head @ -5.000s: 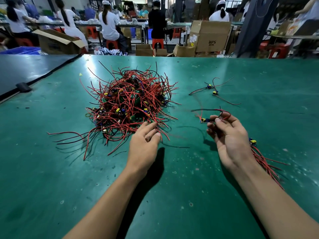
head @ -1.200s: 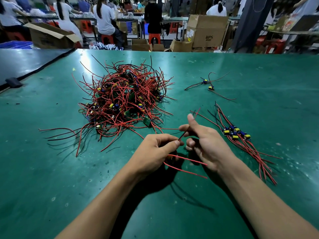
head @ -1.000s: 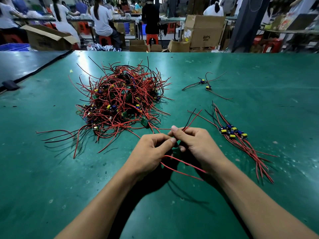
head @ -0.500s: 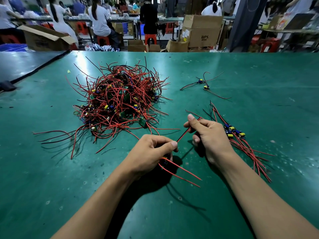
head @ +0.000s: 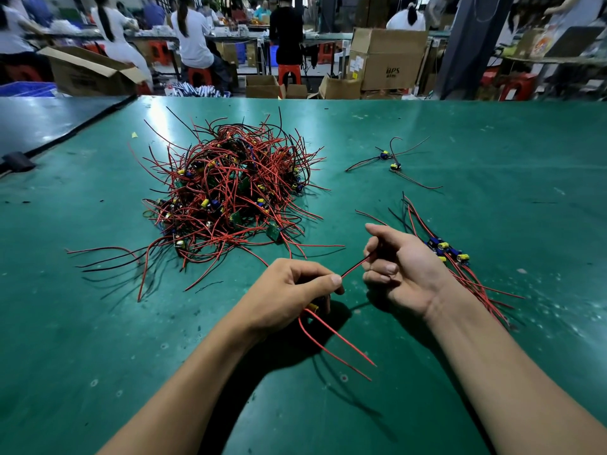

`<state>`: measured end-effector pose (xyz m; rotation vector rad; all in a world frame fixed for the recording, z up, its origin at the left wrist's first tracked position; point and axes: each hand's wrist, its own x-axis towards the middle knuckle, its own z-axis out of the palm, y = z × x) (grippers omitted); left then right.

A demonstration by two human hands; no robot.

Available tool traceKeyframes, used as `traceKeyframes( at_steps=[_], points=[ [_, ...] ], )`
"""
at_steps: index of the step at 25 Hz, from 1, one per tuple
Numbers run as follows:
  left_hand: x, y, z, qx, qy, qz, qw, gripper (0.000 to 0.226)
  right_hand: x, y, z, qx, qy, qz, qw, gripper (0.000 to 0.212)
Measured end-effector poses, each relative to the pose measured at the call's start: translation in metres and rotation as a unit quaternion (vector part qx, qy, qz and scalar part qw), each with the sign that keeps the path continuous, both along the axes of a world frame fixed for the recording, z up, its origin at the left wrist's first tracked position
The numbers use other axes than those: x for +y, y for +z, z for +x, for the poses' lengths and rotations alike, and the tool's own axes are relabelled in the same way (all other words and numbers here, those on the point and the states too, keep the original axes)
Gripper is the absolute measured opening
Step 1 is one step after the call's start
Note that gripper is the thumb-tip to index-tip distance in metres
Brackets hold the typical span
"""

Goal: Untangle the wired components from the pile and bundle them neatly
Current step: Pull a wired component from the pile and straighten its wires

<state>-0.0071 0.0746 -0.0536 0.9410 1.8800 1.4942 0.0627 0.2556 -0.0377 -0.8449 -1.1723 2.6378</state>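
A tangled pile (head: 230, 198) of red and black wired components lies on the green table (head: 492, 142). My left hand (head: 292, 290) grips one wired component (head: 335, 343); two red leads stick out below my palm toward me. My right hand (head: 400, 267) pinches the component's other red and black leads, stretched between the hands. Just right of my right hand lies a straightened bundle (head: 460, 267) of components with yellow and blue parts.
Two loose components (head: 391, 160) lie at the far right of the pile. A darker table (head: 49, 119) adjoins on the left. Beyond the far edge are cardboard boxes (head: 387, 60), red stools and seated people.
My right hand has slid along the leads away from my left hand, pulling them straight. The left hand keeps its grip on the component. The pile and bundle have not moved.
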Motion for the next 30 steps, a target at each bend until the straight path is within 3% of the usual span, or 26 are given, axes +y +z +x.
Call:
traceKeyframes(
  at_steps=[3, 8, 12, 14, 17, 20, 26, 30],
  points=[
    [0.001, 0.0, 0.001, -0.022, 0.013, 0.01, 1.0, 0.02, -0.003, -0.003, 0.0, 0.0, -0.001, 0.056, 0.998, 0.036],
    [0.004, 0.001, 0.003, -0.119, 0.093, 0.073, 0.986, 0.02, -0.002, -0.003, 0.0, 0.023, 0.026, 0.109, 0.993, 0.07],
    [0.005, 0.002, -0.002, -0.184, 0.166, 0.135, 0.959, 0.018, -0.009, -0.012, 0.002, 0.011, 0.042, 0.237, 0.971, 0.03],
    [0.004, 0.003, -0.005, -0.2, 0.202, 0.156, 0.946, 0.016, -0.016, -0.014, 0.006, 0.031, 0.104, 0.32, 0.941, 0.015],
    [0.003, 0.003, -0.01, -0.199, 0.262, 0.174, 0.928, 0.015, -0.029, -0.011, 0.008, 0.07, 0.194, 0.424, 0.882, 0.024],
    [0.003, 0.003, -0.012, -0.175, 0.307, 0.163, 0.921, 0.014, -0.046, -0.013, 0.006, 0.087, 0.157, 0.422, 0.889, 0.049],
    [0.003, 0.007, -0.01, -0.217, 0.292, 0.149, 0.92, 0.018, -0.059, -0.014, 0.006, 0.177, 0.091, 0.344, 0.918, 0.011],
    [0.001, 0.013, -0.01, -0.314, 0.279, 0.216, 0.882, 0.015, -0.054, -0.01, 0.005, 0.157, 0.041, 0.296, 0.941, 0.013]
  ],
)
